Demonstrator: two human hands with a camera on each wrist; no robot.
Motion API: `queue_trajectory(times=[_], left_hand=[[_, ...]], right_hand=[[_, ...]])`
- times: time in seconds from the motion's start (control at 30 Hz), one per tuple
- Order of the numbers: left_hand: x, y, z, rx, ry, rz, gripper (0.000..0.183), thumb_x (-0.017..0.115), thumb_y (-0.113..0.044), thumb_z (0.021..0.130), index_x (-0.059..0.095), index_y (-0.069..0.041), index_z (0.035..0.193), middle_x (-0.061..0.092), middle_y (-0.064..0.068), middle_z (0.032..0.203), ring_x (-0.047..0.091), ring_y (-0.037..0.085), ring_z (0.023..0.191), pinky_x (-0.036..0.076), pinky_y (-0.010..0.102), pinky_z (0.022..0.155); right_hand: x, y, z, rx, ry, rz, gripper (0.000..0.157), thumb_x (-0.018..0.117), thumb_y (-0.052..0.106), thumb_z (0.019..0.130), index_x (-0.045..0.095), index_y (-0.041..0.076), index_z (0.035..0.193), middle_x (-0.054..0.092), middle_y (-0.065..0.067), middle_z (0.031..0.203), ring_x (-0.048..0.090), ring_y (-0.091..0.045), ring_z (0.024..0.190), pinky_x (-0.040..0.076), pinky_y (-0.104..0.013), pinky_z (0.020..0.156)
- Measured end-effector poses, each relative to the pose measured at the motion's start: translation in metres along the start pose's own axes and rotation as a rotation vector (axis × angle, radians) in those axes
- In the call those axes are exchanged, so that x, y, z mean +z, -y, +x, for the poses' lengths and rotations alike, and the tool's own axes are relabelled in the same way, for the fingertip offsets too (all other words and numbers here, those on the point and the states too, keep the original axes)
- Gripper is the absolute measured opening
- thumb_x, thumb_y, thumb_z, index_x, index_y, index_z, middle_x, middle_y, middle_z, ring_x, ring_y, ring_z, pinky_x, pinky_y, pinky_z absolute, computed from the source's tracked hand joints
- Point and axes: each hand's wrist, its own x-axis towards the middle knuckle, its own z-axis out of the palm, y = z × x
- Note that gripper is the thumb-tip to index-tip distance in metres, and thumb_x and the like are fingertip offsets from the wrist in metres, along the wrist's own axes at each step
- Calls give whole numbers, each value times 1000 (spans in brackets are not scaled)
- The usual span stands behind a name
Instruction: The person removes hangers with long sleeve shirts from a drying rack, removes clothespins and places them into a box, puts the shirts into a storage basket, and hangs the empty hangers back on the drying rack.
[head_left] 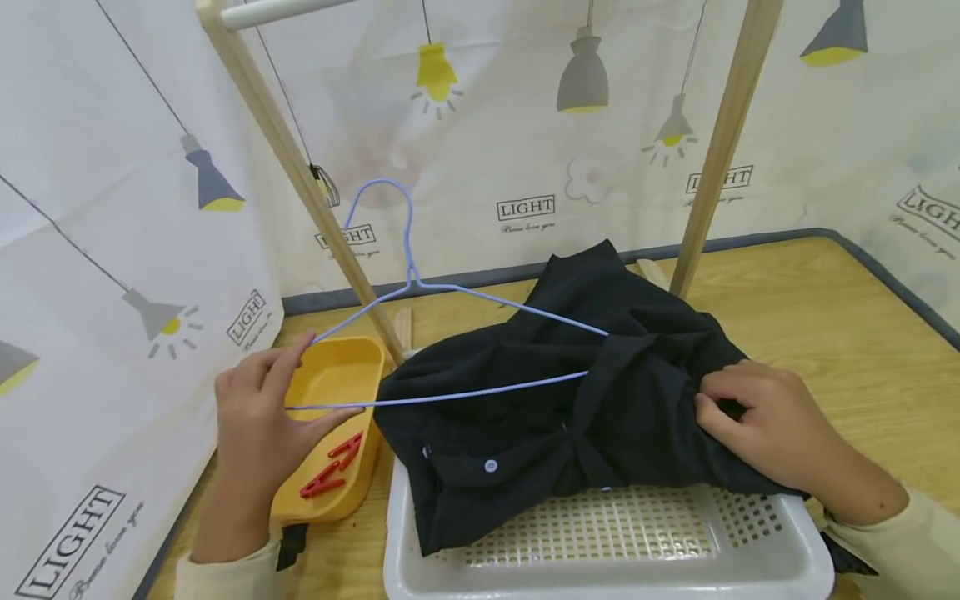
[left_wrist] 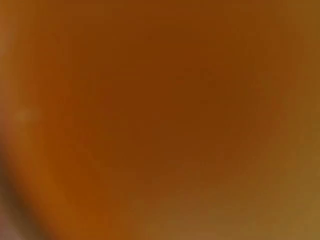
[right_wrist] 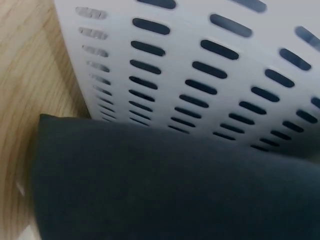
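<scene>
My left hand (head_left: 262,417) grips one end of a blue wire hanger (head_left: 480,392), thumb along the lower bar and fingers at the sloping arm. The hanger's other end disappears inside a black shirt (head_left: 517,450) with pale buttons. At the shirt's right side, my right hand (head_left: 780,425) pinches the fabric between thumb and fingers. Bunched cloth lies across a white perforated basket (head_left: 600,575). In the right wrist view, dark fabric (right_wrist: 165,185) covers the lower part, in front of the basket wall (right_wrist: 180,60). Only an orange blur fills the left wrist view.
A yellow tray (head_left: 367,475) with red clothespins (head_left: 322,481) stands left of the basket. Behind rises a rack with wooden posts (head_left: 716,158) and a white rod (head_left: 285,10). A lamp-patterned curtain (head_left: 487,150) borders the wooden table (head_left: 825,308).
</scene>
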Motion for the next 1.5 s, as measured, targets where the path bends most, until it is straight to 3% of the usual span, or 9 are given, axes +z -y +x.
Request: queue_trajectory(times=[0.33, 0.5, 0.67, 0.83, 0.9, 0.97, 1.2, 1.37, 1.5], left_hand=[[-7, 6, -10, -56, 89, -7, 92, 56, -77, 63, 52, -16, 131, 57, 14, 94, 49, 29, 90, 25, 45, 75], [-13, 10, -9, -47, 98, 5, 93, 56, -78, 62, 53, -15, 130, 57, 14, 94, 49, 30, 90, 26, 46, 76], [-17, 14, -17, -88, 103, -4, 93, 57, -77, 62, 53, -13, 130, 56, 15, 92, 50, 28, 87, 25, 44, 74], [-18, 9, -30, -224, 147, -73, 100, 90, -41, 45, 49, -16, 133, 53, 13, 90, 46, 22, 85, 23, 38, 74], [-16, 5, -32, -263, 168, -99, 104, 93, -22, 40, 48, -17, 134, 51, 13, 91, 45, 22, 86, 23, 38, 76], [-15, 0, -31, -277, 192, -114, 107, 94, -20, 40, 47, -18, 135, 51, 13, 92, 44, 22, 88, 24, 39, 79], [-6, -23, -19, -232, 248, -98, 105, 92, -32, 42, 45, -22, 136, 54, 7, 93, 47, 20, 90, 29, 37, 78], [1, -41, -8, -175, 302, -108, 103, 87, -48, 47, 43, -25, 137, 54, 5, 96, 48, 18, 91, 31, 37, 81], [10, -55, 0, -124, 313, -125, 102, 83, -55, 48, 44, -24, 137, 54, 5, 96, 47, 17, 90, 30, 38, 81]], right_hand=[[0, -1, -4, 4, 3, 34, 34, 66, 6, 70, 48, 33, 60, 42, 18, 60, 36, 3, 57, 26, -14, 52], [-2, -3, 1, -55, 25, 10, 31, 65, 8, 70, 46, 29, 59, 36, 18, 58, 35, 1, 57, 27, -15, 55], [-5, -1, 7, -112, 106, -41, 13, 68, 13, 72, 64, 24, 77, 52, 18, 66, 42, 0, 61, 35, -21, 56], [-8, -2, 7, -194, 141, -28, 29, 72, 13, 70, 71, 23, 98, 68, 15, 86, 52, -1, 70, 42, -24, 60], [-7, -2, 6, -220, 146, -18, 30, 73, 13, 68, 72, 23, 96, 67, 16, 83, 52, 1, 70, 41, -22, 60], [-6, -3, 5, -239, 149, -13, 29, 74, 14, 66, 72, 24, 94, 66, 18, 80, 50, 2, 68, 40, -21, 60], [-4, -3, 2, -269, 142, 51, 29, 77, 13, 65, 72, 26, 91, 64, 20, 78, 50, 1, 68, 37, -17, 62], [-2, -5, 1, -259, 119, 121, 20, 74, 20, 74, 71, 29, 92, 65, 19, 81, 50, 2, 68, 35, -13, 62], [-3, -5, 0, -223, 148, 165, 33, 77, 13, 70, 70, 30, 97, 65, 19, 87, 50, 4, 73, 37, -11, 63]])
